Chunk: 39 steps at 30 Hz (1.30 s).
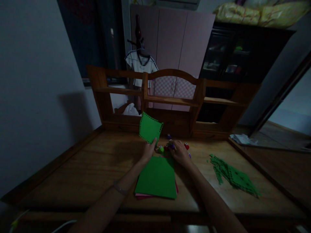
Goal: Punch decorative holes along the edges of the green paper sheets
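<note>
My left hand (148, 150) is closed on the lower edge of a green sheet (150, 128), held up and tilted, with rows of small dark holes or marks along its edges. My right hand (179, 151) is closed, its fingertips round a small purple round object (171, 146), partly hidden by the fingers. Close by on the table are similar small round pieces: a green one (160, 149), a red one (186, 146) and another purple one (169, 136). Below both hands lies a stack of square sheets, a plain green sheet (157, 178) on top and pink and red edges showing beneath.
A heap of green strips and perforated green pieces (234, 174) lies on the right of the wooden table (97, 168). Along the table's back stands a wooden shelf unit (170, 101). Behind it are a shirt on a stand (139, 69) and a pale wardrobe (170, 38).
</note>
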Each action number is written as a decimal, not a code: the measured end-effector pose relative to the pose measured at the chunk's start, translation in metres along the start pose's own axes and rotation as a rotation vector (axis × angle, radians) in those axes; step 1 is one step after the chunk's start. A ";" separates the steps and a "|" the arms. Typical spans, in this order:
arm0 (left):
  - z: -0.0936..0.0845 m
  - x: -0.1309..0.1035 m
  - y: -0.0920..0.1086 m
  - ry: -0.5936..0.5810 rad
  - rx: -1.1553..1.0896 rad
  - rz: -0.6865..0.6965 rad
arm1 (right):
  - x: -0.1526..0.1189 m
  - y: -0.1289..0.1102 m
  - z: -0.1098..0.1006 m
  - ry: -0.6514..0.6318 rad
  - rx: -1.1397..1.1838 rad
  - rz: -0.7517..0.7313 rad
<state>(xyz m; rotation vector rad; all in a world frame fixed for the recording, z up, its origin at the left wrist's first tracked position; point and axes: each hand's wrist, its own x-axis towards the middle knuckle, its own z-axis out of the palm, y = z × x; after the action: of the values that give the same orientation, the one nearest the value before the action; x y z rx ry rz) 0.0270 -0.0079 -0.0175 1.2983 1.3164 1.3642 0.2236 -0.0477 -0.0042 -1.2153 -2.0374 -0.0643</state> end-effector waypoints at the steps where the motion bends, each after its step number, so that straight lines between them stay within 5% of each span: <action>1: 0.000 0.000 -0.001 0.001 0.005 -0.006 | -0.001 0.001 0.000 0.004 -0.009 0.005; 17: 0.000 -0.006 0.009 -0.023 -0.005 -0.011 | -0.002 0.005 0.004 -0.022 -0.104 0.043; 30: 0.003 0.001 -0.003 -0.051 -0.010 -0.009 | -0.002 0.004 0.003 -0.001 -0.125 0.069; 39: 0.004 -0.002 -0.001 -0.045 0.021 0.084 | -0.003 0.004 0.001 0.010 -0.209 0.099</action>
<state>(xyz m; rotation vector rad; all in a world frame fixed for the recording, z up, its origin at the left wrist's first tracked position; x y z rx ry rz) 0.0316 -0.0096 -0.0187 1.4042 1.2610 1.3738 0.2270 -0.0471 -0.0086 -1.4392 -1.9973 -0.2403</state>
